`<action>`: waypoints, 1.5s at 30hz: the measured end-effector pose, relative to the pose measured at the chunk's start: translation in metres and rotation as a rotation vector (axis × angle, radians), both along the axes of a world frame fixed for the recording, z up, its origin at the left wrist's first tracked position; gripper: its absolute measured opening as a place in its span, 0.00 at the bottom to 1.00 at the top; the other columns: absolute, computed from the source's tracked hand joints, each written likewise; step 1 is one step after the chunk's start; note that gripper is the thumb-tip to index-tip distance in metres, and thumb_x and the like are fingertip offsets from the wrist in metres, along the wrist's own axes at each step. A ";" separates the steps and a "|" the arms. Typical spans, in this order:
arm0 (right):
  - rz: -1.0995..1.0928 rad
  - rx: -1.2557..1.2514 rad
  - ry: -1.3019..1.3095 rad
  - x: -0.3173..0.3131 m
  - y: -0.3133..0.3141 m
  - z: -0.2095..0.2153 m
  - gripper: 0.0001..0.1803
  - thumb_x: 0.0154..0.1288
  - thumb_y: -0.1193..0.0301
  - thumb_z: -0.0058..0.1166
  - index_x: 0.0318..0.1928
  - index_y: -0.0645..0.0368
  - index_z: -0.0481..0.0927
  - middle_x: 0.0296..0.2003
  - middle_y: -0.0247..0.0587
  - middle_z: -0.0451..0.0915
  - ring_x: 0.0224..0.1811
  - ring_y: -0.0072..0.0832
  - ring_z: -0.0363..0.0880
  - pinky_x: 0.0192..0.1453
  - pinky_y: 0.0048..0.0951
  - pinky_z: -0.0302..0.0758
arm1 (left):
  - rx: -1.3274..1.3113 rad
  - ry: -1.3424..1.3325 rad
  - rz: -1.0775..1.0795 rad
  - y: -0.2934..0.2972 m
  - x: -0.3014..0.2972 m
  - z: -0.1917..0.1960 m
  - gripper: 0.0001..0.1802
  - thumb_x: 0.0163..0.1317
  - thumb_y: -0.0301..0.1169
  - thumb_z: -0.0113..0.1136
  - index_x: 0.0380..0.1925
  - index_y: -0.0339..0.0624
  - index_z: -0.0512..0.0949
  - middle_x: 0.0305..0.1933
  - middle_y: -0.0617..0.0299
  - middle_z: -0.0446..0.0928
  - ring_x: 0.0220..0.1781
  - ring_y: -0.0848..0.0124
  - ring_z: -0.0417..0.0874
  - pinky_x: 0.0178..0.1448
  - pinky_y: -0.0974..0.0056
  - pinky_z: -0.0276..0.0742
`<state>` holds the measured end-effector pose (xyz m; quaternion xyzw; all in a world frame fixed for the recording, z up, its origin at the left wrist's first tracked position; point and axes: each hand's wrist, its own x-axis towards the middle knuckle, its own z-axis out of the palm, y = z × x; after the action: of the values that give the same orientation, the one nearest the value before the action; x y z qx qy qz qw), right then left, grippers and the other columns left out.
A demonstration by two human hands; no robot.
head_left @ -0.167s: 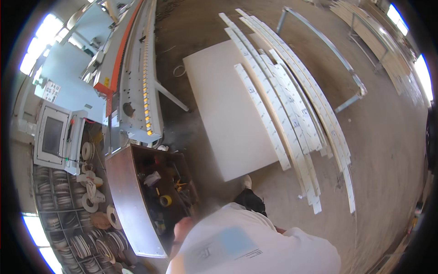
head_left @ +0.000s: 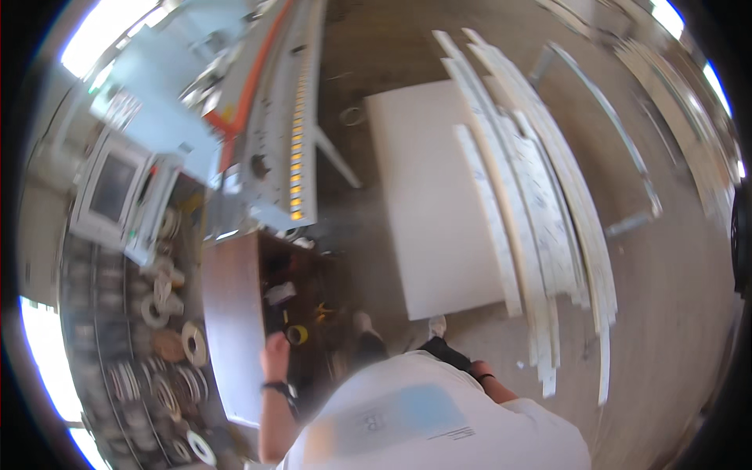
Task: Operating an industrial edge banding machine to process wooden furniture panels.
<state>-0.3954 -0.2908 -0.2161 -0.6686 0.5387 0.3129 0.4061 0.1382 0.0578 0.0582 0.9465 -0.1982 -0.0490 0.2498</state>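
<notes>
My left hand (head_left: 274,356), with a dark watch at the wrist, is over the edge of a brown wooden cabinet (head_left: 233,313). Motion smears its fingers, so whether it holds anything is unclear. Just beyond it, on the cabinet's open shelf, is a yellow roll of tape (head_left: 296,335) beside small tools and a pale packet (head_left: 280,294). My right hand (head_left: 480,368) hangs low at my right side next to my dark trouser leg, a dark band on its wrist. Its fingers are mostly hidden.
A long edge-banding type machine (head_left: 270,149) stands ahead left, with a control screen (head_left: 113,184) beside it. Left are racks with rolls of banding (head_left: 168,392). Ahead right, white-wrapped strips (head_left: 540,211) lie across a large pale board (head_left: 439,227); a metal frame (head_left: 607,110) stands beyond.
The scene has shifted rightward in the picture as my head turns left. My left hand has come forward beside the cabinet, showing its forearm and watch. Both shoes now show.
</notes>
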 end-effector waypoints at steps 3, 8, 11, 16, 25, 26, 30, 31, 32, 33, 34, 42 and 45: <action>0.513 -0.217 -0.097 0.018 -0.046 -0.013 0.16 0.73 0.57 0.53 0.48 0.49 0.90 0.51 0.56 0.88 0.57 0.56 0.86 0.56 0.56 0.85 | 0.034 -0.182 0.081 0.014 0.135 0.018 0.15 0.72 0.37 0.62 0.55 0.49 0.85 0.43 0.47 0.89 0.45 0.47 0.89 0.49 0.49 0.85; 0.595 -0.345 -0.154 0.062 -0.082 -0.050 0.15 0.72 0.59 0.59 0.49 0.53 0.89 0.49 0.51 0.88 0.54 0.49 0.87 0.57 0.52 0.83 | 0.043 -0.611 0.382 0.041 0.317 0.099 0.21 0.70 0.40 0.63 0.60 0.48 0.82 0.58 0.49 0.84 0.61 0.46 0.82 0.62 0.46 0.80; 0.348 -0.230 -0.194 0.154 -0.079 -0.014 0.15 0.72 0.59 0.59 0.49 0.53 0.89 0.50 0.51 0.88 0.54 0.49 0.87 0.57 0.52 0.83 | 0.114 -0.758 0.513 0.033 0.407 0.132 0.31 0.69 0.44 0.64 0.70 0.45 0.75 0.70 0.52 0.78 0.74 0.48 0.73 0.73 0.47 0.72; 0.079 -0.121 -0.315 0.287 -0.063 0.056 0.15 0.72 0.59 0.59 0.50 0.53 0.89 0.50 0.51 0.88 0.54 0.48 0.87 0.58 0.52 0.83 | 0.328 -0.735 0.568 0.066 0.517 0.149 0.36 0.69 0.49 0.63 0.73 0.47 0.73 0.79 0.58 0.70 0.84 0.54 0.62 0.84 0.41 0.55; -0.001 -0.082 -0.367 0.379 -0.058 0.089 0.16 0.73 0.58 0.58 0.51 0.52 0.88 0.50 0.50 0.88 0.55 0.48 0.87 0.58 0.51 0.82 | 0.228 -0.859 0.576 0.064 0.566 0.134 0.31 0.76 0.53 0.55 0.69 0.44 0.76 0.70 0.56 0.79 0.78 0.55 0.72 0.82 0.37 0.58; -0.006 -0.082 -0.364 0.381 -0.060 0.088 0.16 0.73 0.58 0.58 0.51 0.52 0.88 0.50 0.50 0.88 0.55 0.48 0.87 0.58 0.51 0.82 | -0.016 -0.689 0.607 0.056 0.557 0.145 0.31 0.77 0.53 0.54 0.68 0.43 0.76 0.61 0.51 0.83 0.68 0.50 0.79 0.72 0.39 0.68; 0.005 -0.079 -0.375 0.396 -0.074 0.081 0.16 0.73 0.58 0.58 0.52 0.52 0.88 0.51 0.50 0.88 0.55 0.47 0.87 0.58 0.51 0.82 | -0.280 -0.538 0.591 0.080 0.551 0.185 0.28 0.79 0.54 0.51 0.55 0.38 0.80 0.39 0.43 0.87 0.44 0.39 0.87 0.48 0.41 0.79; 0.008 -0.077 -0.381 0.400 -0.078 0.080 0.16 0.73 0.58 0.58 0.52 0.52 0.88 0.51 0.50 0.88 0.55 0.47 0.87 0.58 0.51 0.82 | -0.294 -0.434 0.585 0.092 0.555 0.196 0.28 0.79 0.54 0.51 0.50 0.38 0.81 0.38 0.44 0.87 0.45 0.40 0.87 0.49 0.41 0.79; 0.007 -0.076 -0.386 0.402 -0.082 0.079 0.16 0.73 0.58 0.58 0.52 0.52 0.88 0.51 0.50 0.88 0.55 0.47 0.87 0.59 0.51 0.82 | -0.299 -0.381 0.603 0.100 0.561 0.201 0.28 0.78 0.54 0.50 0.45 0.37 0.81 0.36 0.45 0.87 0.44 0.41 0.88 0.50 0.40 0.79; 0.002 -0.080 -0.391 0.403 -0.085 0.078 0.16 0.73 0.58 0.58 0.52 0.52 0.88 0.51 0.50 0.88 0.55 0.47 0.87 0.59 0.51 0.82 | -0.303 -0.388 0.605 0.109 0.565 0.207 0.28 0.78 0.54 0.50 0.45 0.37 0.81 0.36 0.45 0.87 0.44 0.41 0.88 0.50 0.40 0.79; 0.003 -0.081 -0.395 0.403 -0.087 0.078 0.16 0.73 0.58 0.58 0.52 0.52 0.88 0.51 0.50 0.88 0.55 0.47 0.87 0.59 0.51 0.82 | -0.265 -0.374 0.635 0.119 0.568 0.212 0.28 0.78 0.54 0.50 0.45 0.37 0.81 0.34 0.45 0.87 0.44 0.42 0.88 0.50 0.40 0.79; -0.028 -0.049 -0.416 0.342 -0.076 0.040 0.16 0.73 0.58 0.58 0.54 0.51 0.88 0.51 0.50 0.88 0.56 0.47 0.86 0.59 0.51 0.82 | -0.265 -0.391 0.590 0.134 0.573 0.241 0.30 0.76 0.54 0.48 0.43 0.34 0.82 0.33 0.44 0.87 0.41 0.44 0.89 0.51 0.42 0.80; -0.055 -0.049 -0.474 0.277 -0.058 0.008 0.17 0.73 0.58 0.58 0.54 0.51 0.87 0.51 0.50 0.88 0.56 0.46 0.86 0.59 0.51 0.82 | -0.274 -0.622 0.170 0.073 0.542 0.198 0.24 0.75 0.52 0.53 0.38 0.40 0.82 0.28 0.46 0.83 0.35 0.47 0.86 0.42 0.46 0.78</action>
<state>-0.1184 -0.3489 -0.2079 -0.7182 0.4538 0.1227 0.5130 0.6806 0.1303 0.2566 0.8870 -0.1900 0.2899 0.3051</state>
